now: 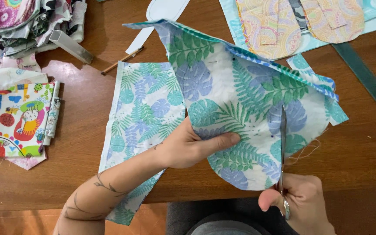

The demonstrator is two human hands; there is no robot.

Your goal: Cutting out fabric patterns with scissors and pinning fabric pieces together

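Observation:
My left hand pinches a piece of leaf-print fabric in green and blue, lifting it off the wooden table; the thumb lies on top of the cloth. My right hand grips a pair of scissors at the table's near edge. The blades point away from me and cut into the cloth's right part. The piece's lower edge is rounded. A second flat piece of the same print lies under my left wrist.
A folded cartoon-print cloth lies at the left, a heap of fabric scraps at the far left. A pencil, a white paper pattern, paisley shapes and a green ruler lie beyond.

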